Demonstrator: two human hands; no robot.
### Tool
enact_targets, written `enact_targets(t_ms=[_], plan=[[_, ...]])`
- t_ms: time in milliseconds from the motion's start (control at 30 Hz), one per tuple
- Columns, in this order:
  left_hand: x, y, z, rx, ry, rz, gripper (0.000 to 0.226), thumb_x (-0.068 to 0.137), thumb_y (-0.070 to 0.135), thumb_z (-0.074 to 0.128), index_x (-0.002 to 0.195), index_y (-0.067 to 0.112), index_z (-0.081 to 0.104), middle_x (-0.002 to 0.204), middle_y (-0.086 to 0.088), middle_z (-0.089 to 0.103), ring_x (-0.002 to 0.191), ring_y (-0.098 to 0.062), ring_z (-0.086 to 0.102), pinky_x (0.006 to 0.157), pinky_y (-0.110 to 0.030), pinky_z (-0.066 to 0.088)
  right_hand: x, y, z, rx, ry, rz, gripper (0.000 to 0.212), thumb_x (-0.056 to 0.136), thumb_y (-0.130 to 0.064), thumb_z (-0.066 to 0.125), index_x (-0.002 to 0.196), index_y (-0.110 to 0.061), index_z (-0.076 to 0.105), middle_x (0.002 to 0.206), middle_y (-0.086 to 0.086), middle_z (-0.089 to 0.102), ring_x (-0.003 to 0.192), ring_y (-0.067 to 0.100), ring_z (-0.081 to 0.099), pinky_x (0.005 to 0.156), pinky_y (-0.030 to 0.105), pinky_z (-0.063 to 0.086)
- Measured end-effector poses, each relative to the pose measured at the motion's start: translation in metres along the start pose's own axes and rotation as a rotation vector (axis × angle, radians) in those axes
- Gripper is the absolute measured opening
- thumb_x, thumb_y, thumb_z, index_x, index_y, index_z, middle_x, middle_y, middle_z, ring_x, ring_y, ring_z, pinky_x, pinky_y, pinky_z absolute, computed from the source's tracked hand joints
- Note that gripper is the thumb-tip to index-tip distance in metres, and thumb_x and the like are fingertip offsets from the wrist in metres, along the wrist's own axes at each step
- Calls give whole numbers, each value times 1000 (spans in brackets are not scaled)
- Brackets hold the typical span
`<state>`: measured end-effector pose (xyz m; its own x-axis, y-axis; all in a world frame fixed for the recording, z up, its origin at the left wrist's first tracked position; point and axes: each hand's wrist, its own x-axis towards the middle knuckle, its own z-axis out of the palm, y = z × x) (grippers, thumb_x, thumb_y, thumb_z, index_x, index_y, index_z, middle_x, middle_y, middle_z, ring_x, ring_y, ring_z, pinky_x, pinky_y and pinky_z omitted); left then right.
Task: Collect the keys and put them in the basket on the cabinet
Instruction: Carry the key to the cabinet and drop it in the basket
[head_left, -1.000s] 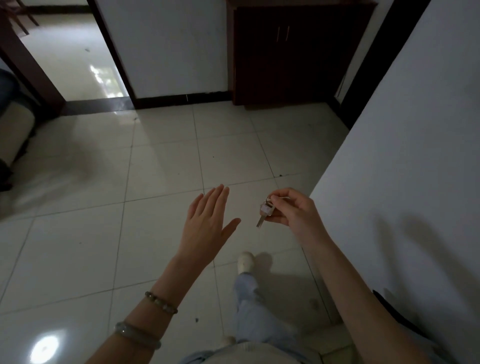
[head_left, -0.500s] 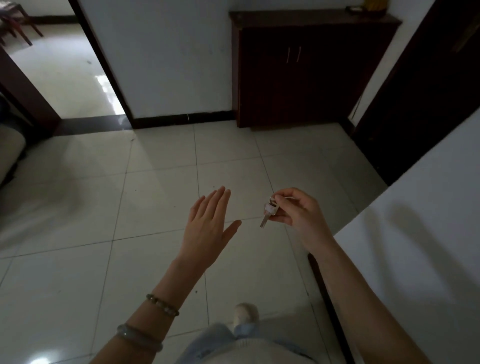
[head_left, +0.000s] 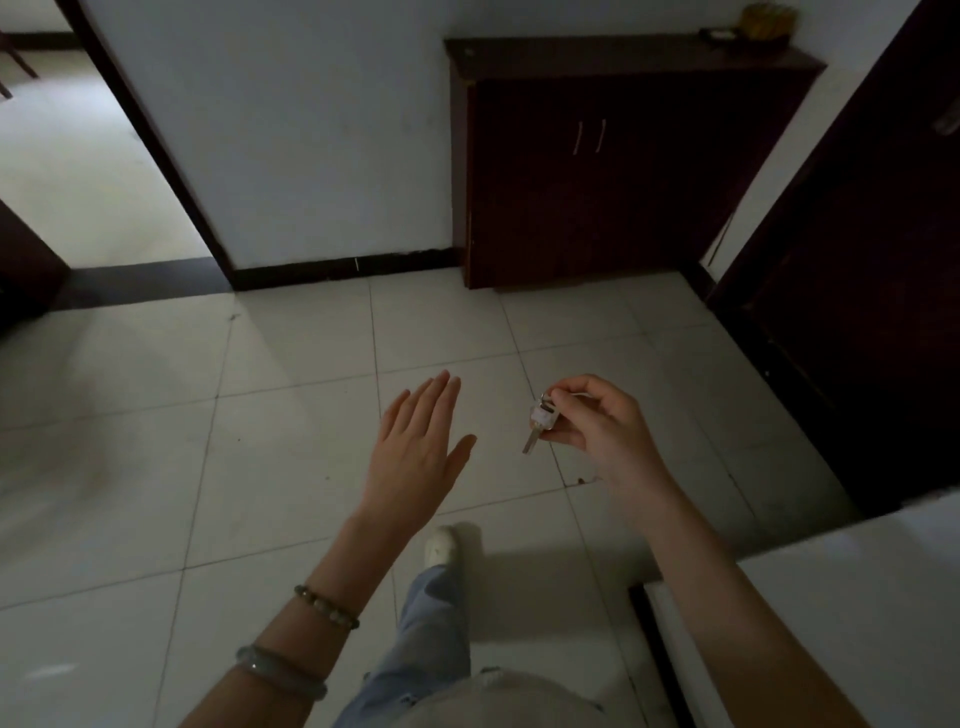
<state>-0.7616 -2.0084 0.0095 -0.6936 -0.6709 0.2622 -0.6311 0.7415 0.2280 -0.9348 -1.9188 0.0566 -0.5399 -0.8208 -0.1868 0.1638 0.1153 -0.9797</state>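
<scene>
My right hand (head_left: 602, 431) pinches a small bunch of keys (head_left: 540, 423) by the ring, and one silver key blade hangs down to the left. My left hand (head_left: 418, 449) is held flat with fingers apart and holds nothing, a little left of the keys. Ahead against the far wall stands a dark wooden cabinet (head_left: 623, 171) with two door handles. A yellowish basket (head_left: 768, 22) sits at the right end of its top, partly cut off by the frame's upper edge, with a small dark object (head_left: 719, 35) beside it.
Pale tiled floor (head_left: 291, 395) stretches between me and the cabinet. A doorway (head_left: 78, 171) opens at the left. A dark door (head_left: 872, 291) lines the right side. A white wall corner (head_left: 852, 597) juts in at lower right. My leg and white shoe (head_left: 440, 548) are below.
The view has advanced toward the cabinet and tilted up, bringing its top and the basket into sight. Both hands keep their poses, and the right still holds the keys.
</scene>
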Motion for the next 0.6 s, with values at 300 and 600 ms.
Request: enact_targets(t_ms=[300,600], plan=[[163,-74,10,-37,-3,87,62,89,35,55,138,2,35,142,-18,42,130,-30,39,110,-43,18,152,-41,35,34,84,-20,10,87,-2,53,81,-2,60,79,15,62,69,21,65,64,28,59],[270,-104,29,-75,-16,178,60,89,33,56,137,1,37,141,-18,43,129,-31,40,109,-44,25,246,-58,37,54,135,-48,15,87,-7,56,77,-12,65,78,8,68,74,20,70,64,27,58]])
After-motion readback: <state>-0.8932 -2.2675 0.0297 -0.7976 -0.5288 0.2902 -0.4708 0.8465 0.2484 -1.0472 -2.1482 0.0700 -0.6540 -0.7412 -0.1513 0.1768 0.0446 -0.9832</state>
